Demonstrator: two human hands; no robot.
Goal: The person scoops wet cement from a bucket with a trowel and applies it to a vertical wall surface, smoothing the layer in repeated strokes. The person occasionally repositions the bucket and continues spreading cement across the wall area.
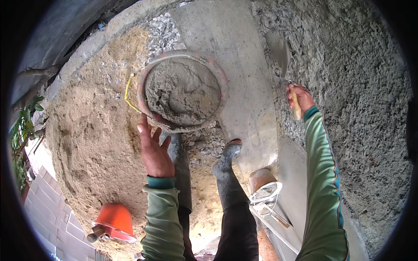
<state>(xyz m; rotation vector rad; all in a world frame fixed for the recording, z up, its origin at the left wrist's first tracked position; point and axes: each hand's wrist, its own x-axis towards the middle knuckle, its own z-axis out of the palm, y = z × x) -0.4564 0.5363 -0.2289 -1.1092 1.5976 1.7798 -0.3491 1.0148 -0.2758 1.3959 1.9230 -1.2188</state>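
My right hand (300, 99) grips the wooden handle of a trowel (278, 51). Its grey blade lies against the rough cement-covered wall (348, 100) on the right. In front of me stands a round tub (220, 75) with a mortar-smeared, reddish rim. Wet grey mortar (187, 93) fills much of it, with a hollow at its left side. My left hand (156, 150) is open with fingers spread, its fingertips at the tub's near left rim. Whether they touch the rim I cannot tell. A yellow handle (128, 93) sticks out at the tub's left.
An orange bucket (114, 219) lies tipped on the sandy ground (91, 152) at lower left. A small mortar-stained bucket (264, 182) and a wooden-handled tool (281, 219) lie near my right boot (226, 169). Gravel (164, 35) lies beyond the tub, beside a smooth concrete strip (244, 48).
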